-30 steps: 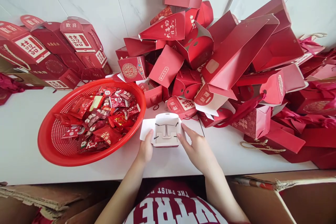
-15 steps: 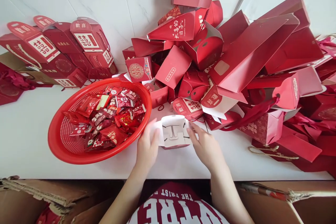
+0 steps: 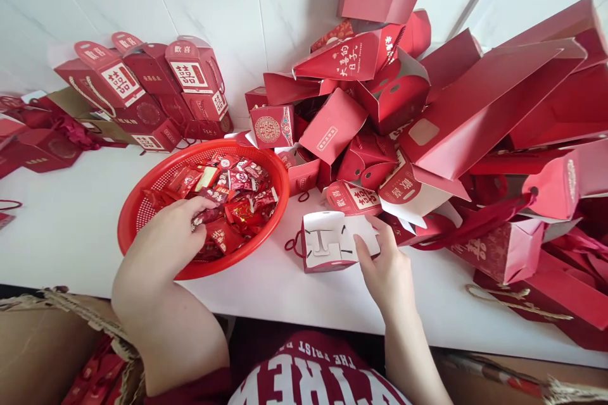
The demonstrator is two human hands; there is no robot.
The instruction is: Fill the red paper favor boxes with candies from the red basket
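Observation:
My left hand [image 3: 175,231] is in the red plastic basket [image 3: 126,218], its fingers closed on a dark red wrapped candy [image 3: 203,215], which they partly hide. Red candy packets [image 3: 247,209] fill the basket around it. A small gift box [image 3: 330,250], white inside and red outside, stands on the table to the right of the basket with its top open. Inside I see only white card, with slots. My right hand [image 3: 387,262] pinches the raised white flap at the box's right side. A red cord loop lies at the box's left.
Red gift boxes [image 3: 335,123] are heaped loosely behind the box and along the right. Filled-out boxes [image 3: 156,85] stand stacked by the tiled wall [image 3: 213,6] at the back left. Open cardboard cartons [image 3: 57,335] sit below the white table's [image 3: 266,291] front edge.
My left hand has left the gift box and moved left into the basket, closing on a candy. My right hand stays on the box flap. The view has turned a little left.

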